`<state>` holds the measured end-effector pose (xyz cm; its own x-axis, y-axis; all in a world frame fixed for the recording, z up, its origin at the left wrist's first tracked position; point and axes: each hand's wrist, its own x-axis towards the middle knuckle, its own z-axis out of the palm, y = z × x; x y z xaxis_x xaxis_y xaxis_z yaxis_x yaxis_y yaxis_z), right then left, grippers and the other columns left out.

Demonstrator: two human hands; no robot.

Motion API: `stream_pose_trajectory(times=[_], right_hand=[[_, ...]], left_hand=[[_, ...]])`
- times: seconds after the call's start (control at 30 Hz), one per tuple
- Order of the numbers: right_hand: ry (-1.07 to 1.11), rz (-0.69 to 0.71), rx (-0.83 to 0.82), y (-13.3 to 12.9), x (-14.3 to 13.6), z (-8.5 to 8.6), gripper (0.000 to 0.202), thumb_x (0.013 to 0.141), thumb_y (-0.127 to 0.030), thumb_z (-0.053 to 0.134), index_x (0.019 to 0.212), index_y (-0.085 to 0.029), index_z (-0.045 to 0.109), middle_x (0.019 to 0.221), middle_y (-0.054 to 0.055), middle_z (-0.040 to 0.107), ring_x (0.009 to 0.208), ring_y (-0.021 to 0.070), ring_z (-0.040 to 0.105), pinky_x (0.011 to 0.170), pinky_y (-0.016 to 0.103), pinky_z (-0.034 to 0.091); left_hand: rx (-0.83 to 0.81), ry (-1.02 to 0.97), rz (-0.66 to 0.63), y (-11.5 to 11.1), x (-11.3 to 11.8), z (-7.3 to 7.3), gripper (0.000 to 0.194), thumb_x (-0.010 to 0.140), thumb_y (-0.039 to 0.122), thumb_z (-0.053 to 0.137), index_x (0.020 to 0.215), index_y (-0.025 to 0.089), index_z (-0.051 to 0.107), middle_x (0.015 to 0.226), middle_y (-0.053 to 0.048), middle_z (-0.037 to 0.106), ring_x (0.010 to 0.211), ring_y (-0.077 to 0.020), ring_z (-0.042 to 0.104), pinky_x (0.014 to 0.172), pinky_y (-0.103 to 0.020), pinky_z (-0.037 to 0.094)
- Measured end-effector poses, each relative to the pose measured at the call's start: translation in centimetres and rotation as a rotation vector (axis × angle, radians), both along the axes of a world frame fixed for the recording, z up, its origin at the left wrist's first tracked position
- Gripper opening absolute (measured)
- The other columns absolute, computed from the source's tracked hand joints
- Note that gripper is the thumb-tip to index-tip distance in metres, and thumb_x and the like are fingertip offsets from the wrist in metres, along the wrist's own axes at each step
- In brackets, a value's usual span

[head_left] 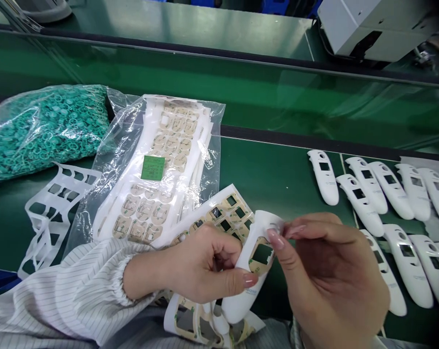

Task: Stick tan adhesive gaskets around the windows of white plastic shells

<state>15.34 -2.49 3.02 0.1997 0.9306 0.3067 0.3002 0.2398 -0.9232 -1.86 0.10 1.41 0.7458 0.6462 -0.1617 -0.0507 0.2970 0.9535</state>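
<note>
A white plastic thermometer shell (241, 299) is tilted in front of me, with my left hand (204, 264) closed around its left side, thumb across the front. A tan adhesive sticker (257, 264) with a square cut-out lies around its dark window. My right hand (332, 276) is closed at the upper right of the shell, thumb and fingers pinching at its edge; the fingertips partly hide the contact. Behind the left hand runs a white sheet of tan stickers (228, 206) with square openings. Below the shell, a curled sticker backing (190, 320) hangs near my lap.
Several similar white shells (390, 182) stand in rows at the right. Stacked sticker sheets (171, 128) lie on a clear bag, with a green square (153, 167) on top. A bag of teal rings (59, 123) and a cut-out white strip (55, 208) are at left. A ledge (219, 55) crosses behind.
</note>
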Motion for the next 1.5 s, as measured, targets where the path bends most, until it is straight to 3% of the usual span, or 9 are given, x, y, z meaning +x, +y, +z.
stream_pose_trajectory(times=[0.17,0.5,0.77,1.07,1.27,1.33,1.4,1.5], right_hand=[[0.023,-0.056,-0.176,-0.4,0.0,0.9,0.007,0.088,-0.018,0.061,0.088,-0.023,0.065,0.084,0.002,0.060,0.074,0.0149,0.061,0.064,0.031,0.053],[-0.031,0.073,-0.135,-0.7,0.9,0.2,0.014,0.079,-0.010,0.070,0.086,-0.023,0.067,0.085,0.002,0.060,0.077,0.0139,0.059,0.061,0.025,0.050],[0.122,0.177,-0.318,0.0,1.4,0.8,0.010,0.084,-0.020,0.067,0.076,-0.023,0.062,0.076,-0.001,0.056,0.069,0.0102,0.056,0.058,0.020,0.048],[-0.020,0.108,-0.153,-0.2,0.9,-0.3,0.013,0.081,-0.009,0.067,0.080,-0.021,0.062,0.077,0.001,0.057,0.071,0.0132,0.058,0.057,0.024,0.048],[0.077,-0.066,-0.095,0.2,1.4,-1.4,0.023,0.076,-0.011,0.073,0.085,-0.023,0.056,0.078,-0.001,0.059,0.073,0.0131,0.061,0.064,0.024,0.055],[0.144,-0.015,-0.181,0.3,1.7,-1.6,0.015,0.083,-0.018,0.069,0.094,-0.023,0.060,0.081,0.001,0.062,0.072,0.0128,0.063,0.063,0.023,0.056],[0.238,0.115,-0.283,0.3,1.9,-1.5,0.019,0.088,-0.026,0.063,0.107,-0.024,0.062,0.084,0.003,0.066,0.073,0.0135,0.065,0.062,0.024,0.057],[0.338,0.239,-0.375,0.5,1.5,-1.2,0.025,0.085,-0.028,0.068,0.109,-0.026,0.062,0.081,0.001,0.069,0.068,0.0127,0.065,0.058,0.022,0.056]], left_hand=[[-0.051,-0.003,0.017,0.0,0.0,-0.2,0.038,0.086,0.033,0.062,0.059,0.017,0.041,0.048,0.007,0.035,0.042,-0.0035,0.028,0.038,-0.017,0.021],[0.016,0.048,0.045,-0.1,0.0,-0.4,0.036,0.086,0.033,0.062,0.060,0.016,0.043,0.050,0.006,0.037,0.044,-0.0049,0.029,0.040,-0.019,0.020],[0.031,0.039,0.040,-0.2,0.0,-0.3,0.037,0.086,0.032,0.061,0.059,0.017,0.040,0.049,0.006,0.035,0.044,-0.0045,0.028,0.040,-0.018,0.020],[0.024,-0.022,0.069,0.0,0.2,-0.3,0.036,0.087,0.030,0.061,0.059,0.016,0.042,0.049,0.006,0.036,0.043,-0.0044,0.028,0.039,-0.018,0.020],[-0.008,-0.042,0.056,0.1,0.1,-0.3,0.035,0.088,0.028,0.060,0.060,0.016,0.043,0.052,0.005,0.039,0.045,-0.0046,0.031,0.040,-0.017,0.022],[-0.014,-0.051,0.046,0.1,0.1,-0.2,0.034,0.088,0.027,0.059,0.061,0.016,0.043,0.052,0.005,0.039,0.045,-0.0046,0.031,0.041,-0.017,0.023],[-0.015,-0.052,0.042,0.2,0.1,-0.1,0.034,0.088,0.027,0.059,0.060,0.016,0.042,0.051,0.006,0.037,0.045,-0.0045,0.030,0.041,-0.017,0.022],[-0.002,-0.041,0.043,0.2,0.1,-0.1,0.035,0.088,0.028,0.059,0.060,0.016,0.042,0.051,0.006,0.037,0.044,-0.0043,0.030,0.040,-0.017,0.022]])
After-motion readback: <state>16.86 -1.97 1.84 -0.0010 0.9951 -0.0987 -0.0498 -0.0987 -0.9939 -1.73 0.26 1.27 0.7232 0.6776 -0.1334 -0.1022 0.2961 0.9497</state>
